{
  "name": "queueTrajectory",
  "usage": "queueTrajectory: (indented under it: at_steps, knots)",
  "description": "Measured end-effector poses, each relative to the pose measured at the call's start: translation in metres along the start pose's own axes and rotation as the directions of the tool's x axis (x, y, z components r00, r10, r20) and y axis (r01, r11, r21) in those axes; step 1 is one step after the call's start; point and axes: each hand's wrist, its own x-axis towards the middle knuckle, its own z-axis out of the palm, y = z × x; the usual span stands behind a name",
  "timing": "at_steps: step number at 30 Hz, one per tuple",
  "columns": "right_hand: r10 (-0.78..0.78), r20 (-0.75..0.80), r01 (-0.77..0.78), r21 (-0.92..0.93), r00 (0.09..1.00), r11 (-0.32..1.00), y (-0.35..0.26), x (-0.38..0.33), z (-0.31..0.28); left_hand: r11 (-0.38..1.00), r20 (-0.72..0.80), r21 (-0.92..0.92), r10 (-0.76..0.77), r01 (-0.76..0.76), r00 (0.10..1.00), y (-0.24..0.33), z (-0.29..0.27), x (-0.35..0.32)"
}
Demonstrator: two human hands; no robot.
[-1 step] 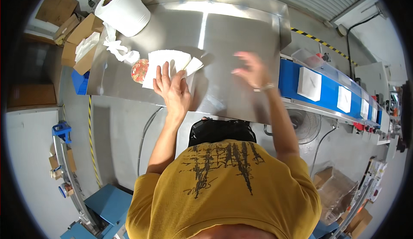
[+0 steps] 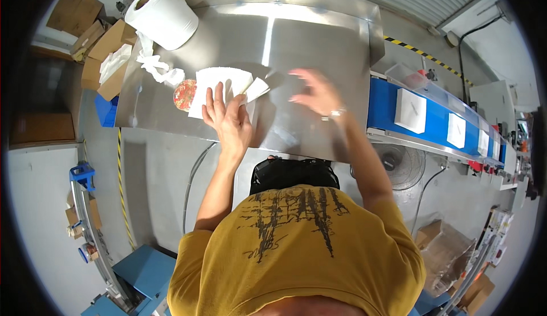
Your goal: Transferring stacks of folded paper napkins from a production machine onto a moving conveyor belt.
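Spread fingers of my left hand [image 2: 227,123] lie on a fanned stack of flat white paper pieces [image 2: 219,78] on the steel table [image 2: 233,37]. Its thumb touches a piece at the right side of the stack. My right hand [image 2: 320,95] is over the table to the right, apart from the stack, with fingers apart and nothing seen in them; it is slightly blurred. Against the stack's left edge sits a round, red-patterned object [image 2: 184,95], partly covered by the paper.
A large white paper roll [image 2: 174,23] stands at the far left, with crumpled paper [image 2: 159,70] trailing from it. On the right, a blue conveyor belt [image 2: 383,101] carries several flat white packs [image 2: 410,111]. Cardboard boxes [image 2: 117,40] stand beyond the table's left edge.
My right hand has moved left, closer to the white stack. The left hand and the paper look almost the same.
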Motion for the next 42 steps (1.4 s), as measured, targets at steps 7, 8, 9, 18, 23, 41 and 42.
queueTrajectory:
  at_steps: [7,8,9,18,23,41,42]
  knots:
    - [-0.142,-0.018,0.143,0.105,0.99,0.984,-0.003,0.025,0.042,1.0,0.027,0.018,0.007,-0.008,1.0,-0.003,-0.01,0.008]
    - [0.205,0.077,-0.219,0.379,0.976,0.899,-0.008,0.01,0.032,1.0,0.0,0.008,0.008,-0.008,1.0,-0.011,-0.008,0.007]
    - [0.242,-0.088,-0.19,0.395,0.966,0.899,0.018,-0.003,0.027,1.0,-0.023,-0.009,0.017,-0.017,1.0,-0.013,-0.005,0.008]
    - [0.443,-0.693,-0.641,-0.036,0.569,0.767,0.132,-0.13,-0.143,0.995,-0.023,0.095,0.027,-0.025,0.999,-0.02,0.001,0.007]
    - [-0.03,-0.822,-0.73,-0.522,0.569,0.441,0.087,-0.098,-0.122,0.997,-0.077,0.073,0.029,-0.023,0.997,-0.019,0.001,0.007]
    - [0.481,-0.329,-0.396,0.293,0.813,0.87,0.071,-0.05,-0.012,0.982,-0.082,0.189,0.033,-0.017,0.996,-0.038,-0.011,0.011]
    - [0.5,-0.412,-0.361,0.37,0.762,0.856,0.091,-0.067,-0.037,0.978,-0.045,0.205,0.047,-0.037,0.998,-0.039,-0.012,0.011]
